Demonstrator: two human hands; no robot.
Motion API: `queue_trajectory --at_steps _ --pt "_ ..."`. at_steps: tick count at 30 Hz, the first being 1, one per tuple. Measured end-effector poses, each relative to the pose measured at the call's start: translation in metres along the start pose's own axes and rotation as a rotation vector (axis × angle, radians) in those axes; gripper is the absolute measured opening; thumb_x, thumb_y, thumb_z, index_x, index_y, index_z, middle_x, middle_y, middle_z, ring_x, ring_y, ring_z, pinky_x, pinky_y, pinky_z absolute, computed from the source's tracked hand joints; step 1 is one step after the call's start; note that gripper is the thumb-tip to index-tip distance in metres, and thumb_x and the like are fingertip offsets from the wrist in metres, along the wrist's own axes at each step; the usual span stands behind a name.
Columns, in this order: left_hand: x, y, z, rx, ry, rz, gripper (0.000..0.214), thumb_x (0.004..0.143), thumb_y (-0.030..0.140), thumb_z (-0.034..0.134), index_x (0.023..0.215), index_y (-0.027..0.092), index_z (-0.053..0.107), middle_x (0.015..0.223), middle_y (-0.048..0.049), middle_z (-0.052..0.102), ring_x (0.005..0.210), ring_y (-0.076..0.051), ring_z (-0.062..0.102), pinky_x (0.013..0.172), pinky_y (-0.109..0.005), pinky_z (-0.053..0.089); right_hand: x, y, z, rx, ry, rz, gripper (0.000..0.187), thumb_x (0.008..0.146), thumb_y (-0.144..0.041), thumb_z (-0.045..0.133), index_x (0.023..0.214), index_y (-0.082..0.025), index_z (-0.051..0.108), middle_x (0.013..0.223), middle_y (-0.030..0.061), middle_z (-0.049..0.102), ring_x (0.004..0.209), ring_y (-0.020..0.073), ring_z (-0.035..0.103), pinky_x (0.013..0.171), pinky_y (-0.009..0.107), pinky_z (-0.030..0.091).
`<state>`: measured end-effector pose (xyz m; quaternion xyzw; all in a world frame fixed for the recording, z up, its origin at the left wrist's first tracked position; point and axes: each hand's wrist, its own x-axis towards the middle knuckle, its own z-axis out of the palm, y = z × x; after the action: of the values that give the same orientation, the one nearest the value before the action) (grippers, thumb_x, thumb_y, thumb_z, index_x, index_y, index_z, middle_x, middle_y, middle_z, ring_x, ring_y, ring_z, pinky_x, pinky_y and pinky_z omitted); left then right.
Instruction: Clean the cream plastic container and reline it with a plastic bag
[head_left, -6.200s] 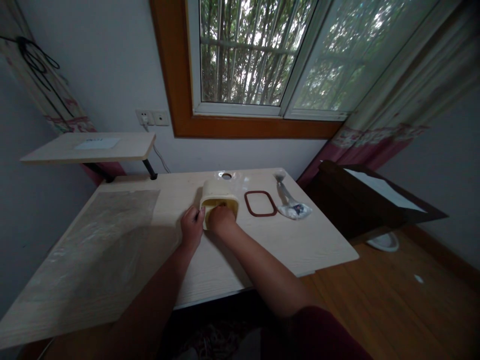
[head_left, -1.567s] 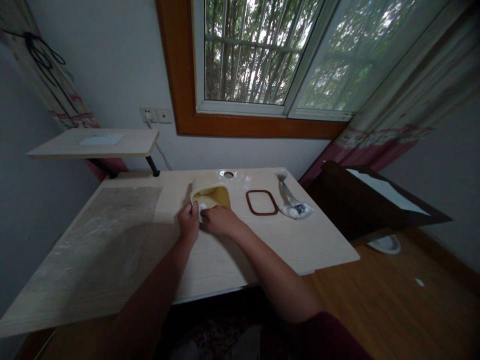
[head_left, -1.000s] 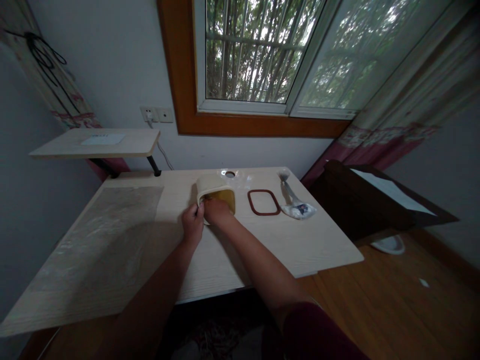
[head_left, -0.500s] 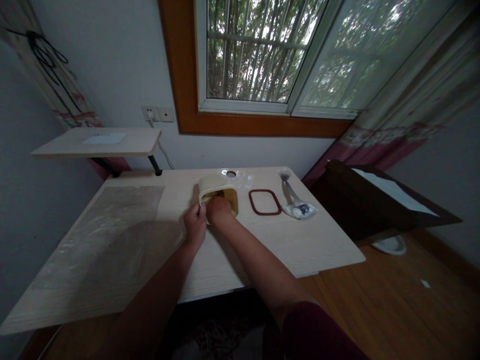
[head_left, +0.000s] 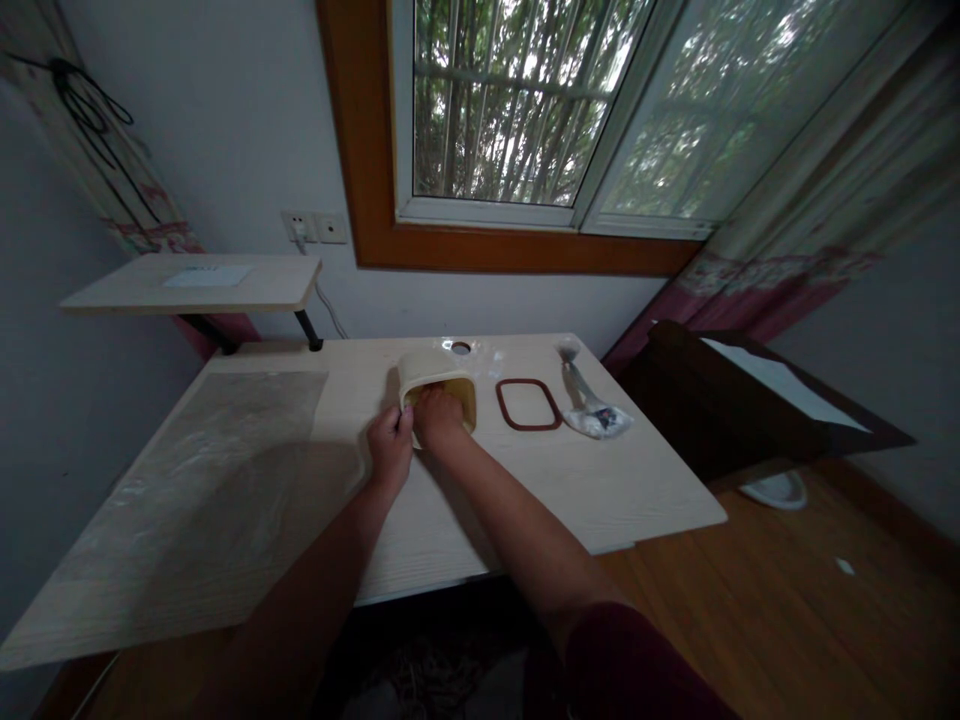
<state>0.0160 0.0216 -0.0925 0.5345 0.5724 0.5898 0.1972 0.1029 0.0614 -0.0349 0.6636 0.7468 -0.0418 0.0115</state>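
Note:
A cream-coloured plastic container [head_left: 431, 362] lies on its side on the table, its rounded square mouth facing me and its inside yellowish. My left hand [head_left: 391, 438] is closed on the left edge of that mouth, thumb at the rim. My right hand [head_left: 439, 415] reaches into the opening with its fingers curled. What those fingers hold or press inside is hidden. Just right of the container lies a reddish-brown rounded square ring [head_left: 529, 428], flat on the table and touched by neither hand.
Right of the ring is a clear plastic bag [head_left: 598, 420] with unclear contents. A plastic sheet [head_left: 247, 450] covers the left of the table [head_left: 600, 500]. A raised shelf [head_left: 262, 285] stands at the back left, and a dark piece of furniture [head_left: 675, 400] beyond the right edge.
My right hand has shifted slightly inside the container, its fingers turned a little. My left hand keeps its hold on the rim, and the container stays in place.

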Motion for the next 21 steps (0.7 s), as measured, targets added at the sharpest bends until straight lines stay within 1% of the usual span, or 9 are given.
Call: queue_trajectory --at_steps 7,9,12,14,18,21 --pt "0.001 -0.001 -0.001 0.002 0.011 0.003 0.041 0.09 0.042 0.053 0.058 0.02 0.041 0.056 0.0034 0.039 0.058 -0.013 0.037 0.055 -0.026 0.028 0.001 -0.001 0.0 0.001 -0.023 0.006 0.044 0.102 -0.019 0.034 0.131 0.002 0.059 0.125 0.035 0.062 0.111 0.0322 0.069 0.083 0.038 0.058" --pt "0.001 -0.001 -0.001 0.006 0.007 0.007 0.041 0.091 0.041 0.053 0.058 0.02 0.041 0.056 0.0034 0.039 0.058 -0.013 0.038 0.055 -0.026 0.028 0.003 -0.001 0.002 0.005 -0.041 0.001 0.043 0.102 -0.02 0.036 0.126 0.002 0.064 0.122 0.0341 0.065 0.111 0.0324 0.069 0.084 0.038 0.058" --pt "0.001 -0.001 -0.001 0.005 0.004 0.014 0.042 0.091 0.041 0.054 0.058 0.02 0.038 0.055 0.0035 0.037 0.057 -0.013 0.037 0.054 -0.026 0.026 0.006 0.0 0.005 0.014 -0.075 -0.02 0.041 0.101 -0.022 0.04 0.112 -0.002 0.073 0.112 0.0298 0.071 0.106 0.0321 0.071 0.084 0.038 0.058" --pt "0.001 -0.001 -0.001 -0.005 -0.007 0.018 0.041 0.091 0.041 0.053 0.058 0.02 0.039 0.056 0.0035 0.037 0.057 -0.013 0.037 0.054 -0.026 0.027 0.008 0.002 0.007 0.015 -0.084 -0.03 0.041 0.101 -0.024 0.04 0.107 -0.004 0.076 0.108 0.028 0.073 0.103 0.0321 0.072 0.082 0.038 0.058" --pt "0.002 -0.001 -0.002 -0.02 -0.013 0.005 0.04 0.092 0.042 0.053 0.06 0.02 0.044 0.056 0.0034 0.039 0.058 -0.013 0.039 0.054 -0.025 0.029 0.007 0.006 0.006 0.01 -0.059 -0.074 0.042 0.1 -0.025 0.04 0.106 -0.004 0.076 0.107 0.0279 0.073 0.102 0.0314 0.073 0.084 0.038 0.058" --pt "0.003 -0.001 -0.003 -0.052 -0.026 -0.014 0.038 0.092 0.044 0.053 0.062 0.02 0.05 0.057 0.0026 0.044 0.059 -0.013 0.041 0.055 -0.025 0.032 0.003 0.01 0.004 0.005 -0.026 -0.132 0.043 0.101 -0.026 0.04 0.107 -0.003 0.076 0.106 0.0281 0.073 0.102 0.0311 0.073 0.086 0.037 0.057"
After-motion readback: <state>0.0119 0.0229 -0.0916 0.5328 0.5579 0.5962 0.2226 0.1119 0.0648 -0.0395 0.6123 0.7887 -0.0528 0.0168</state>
